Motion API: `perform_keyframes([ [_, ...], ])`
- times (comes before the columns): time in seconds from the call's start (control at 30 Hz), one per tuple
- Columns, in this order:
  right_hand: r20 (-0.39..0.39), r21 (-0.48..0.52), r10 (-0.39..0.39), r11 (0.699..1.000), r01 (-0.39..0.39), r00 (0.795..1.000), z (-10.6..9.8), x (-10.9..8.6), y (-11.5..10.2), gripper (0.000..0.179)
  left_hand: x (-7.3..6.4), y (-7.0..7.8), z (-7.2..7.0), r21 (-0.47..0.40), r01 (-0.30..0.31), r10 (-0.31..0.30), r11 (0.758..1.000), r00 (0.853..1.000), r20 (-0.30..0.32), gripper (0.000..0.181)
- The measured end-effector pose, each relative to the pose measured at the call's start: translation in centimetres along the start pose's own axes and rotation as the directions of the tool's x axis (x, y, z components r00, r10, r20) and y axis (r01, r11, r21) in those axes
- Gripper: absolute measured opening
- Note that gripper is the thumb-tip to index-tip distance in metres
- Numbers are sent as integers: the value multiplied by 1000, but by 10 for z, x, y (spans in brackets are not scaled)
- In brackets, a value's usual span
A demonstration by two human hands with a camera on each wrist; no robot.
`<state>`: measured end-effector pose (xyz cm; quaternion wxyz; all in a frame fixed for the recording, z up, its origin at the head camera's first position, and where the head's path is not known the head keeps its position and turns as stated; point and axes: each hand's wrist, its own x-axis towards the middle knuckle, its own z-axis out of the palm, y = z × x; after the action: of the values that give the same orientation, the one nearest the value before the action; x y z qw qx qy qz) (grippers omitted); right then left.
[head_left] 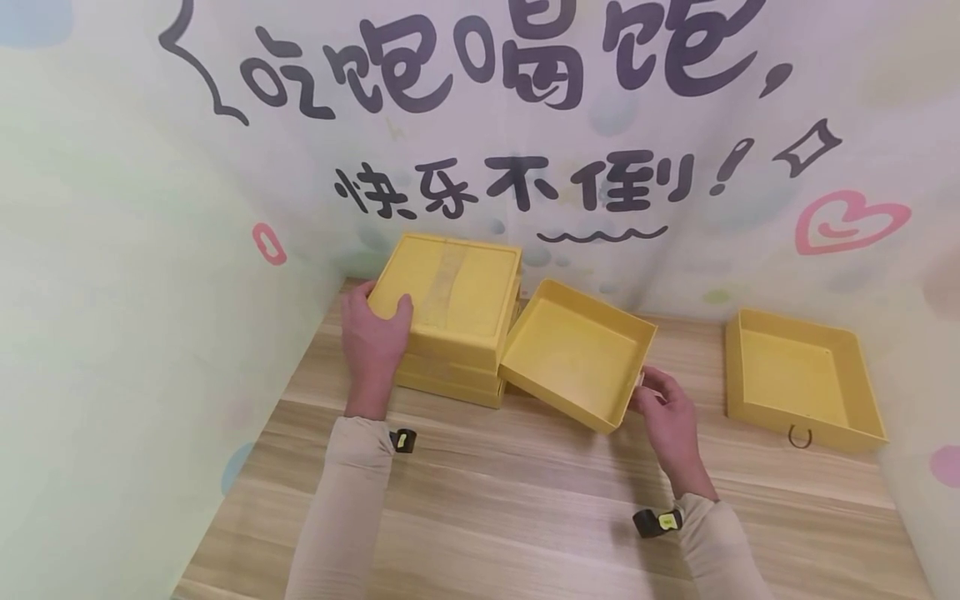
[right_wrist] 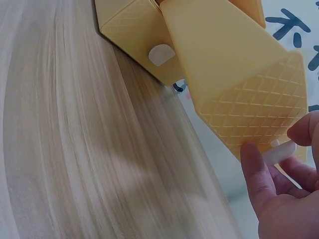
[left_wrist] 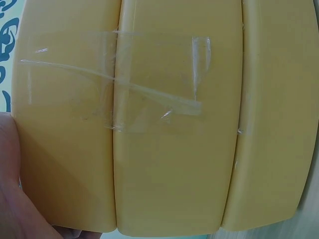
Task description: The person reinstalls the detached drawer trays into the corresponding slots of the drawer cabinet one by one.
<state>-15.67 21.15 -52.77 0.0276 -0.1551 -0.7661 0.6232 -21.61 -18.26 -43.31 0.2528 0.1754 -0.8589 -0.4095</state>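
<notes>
A yellow drawer unit [head_left: 450, 287] of stacked sections stands at the back left. My left hand [head_left: 377, 337] grips its top section at the left front corner, thumb on top and fingers down the left side. In the left wrist view, clear tape [left_wrist: 159, 94] spans a seam between sections. My right hand [head_left: 667, 421] holds a shallow yellow drawer [head_left: 577, 350] by its white handle [right_wrist: 280, 153], pinched between thumb and fingers. This drawer is tilted, its open side up, and its left corner overlaps the unit's right side in the head view. Its handle face has a diamond pattern.
Another yellow drawer [head_left: 795, 375] sits at the right of the wooden table [head_left: 480, 500], with a dark ring-shaped handle [head_left: 800, 437] in front. A white handle [right_wrist: 162, 55] shows low on the unit. Printed walls [head_left: 480, 125] close off the back and sides.
</notes>
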Motion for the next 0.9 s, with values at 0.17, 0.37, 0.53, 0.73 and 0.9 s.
perform_keyframes([
  [0.17, 8, -12, -24, 1000, 24, 1000, 0, 1, 0, 44, 0, 0, 1, -3, 3, -3, 1000, 1000, -2, 61],
  [0.37, 39, -20, -43, 999, 43, 998, 0, 1, -2, 44, 0, -1, 1, -3, 7, -7, 1000, 1000, -1, 61],
  [0.53, 79, -16, -49, 999, 51, 996, 0, 1, -3, 45, 0, -1, 1, 2, 16, -16, 1000, 1000, 5, 61],
  [0.73, 101, -25, -54, 998, 57, 993, 0, 1, -5, 46, 0, -1, 1, 4, 2, -2, 1000, 1000, -3, 61],
  [0.9, 107, -39, -57, 997, 62, 993, 1, 3, -5, 46, 0, -2, 2, -2, 4, -4, 1000, 1000, -3, 61],
])
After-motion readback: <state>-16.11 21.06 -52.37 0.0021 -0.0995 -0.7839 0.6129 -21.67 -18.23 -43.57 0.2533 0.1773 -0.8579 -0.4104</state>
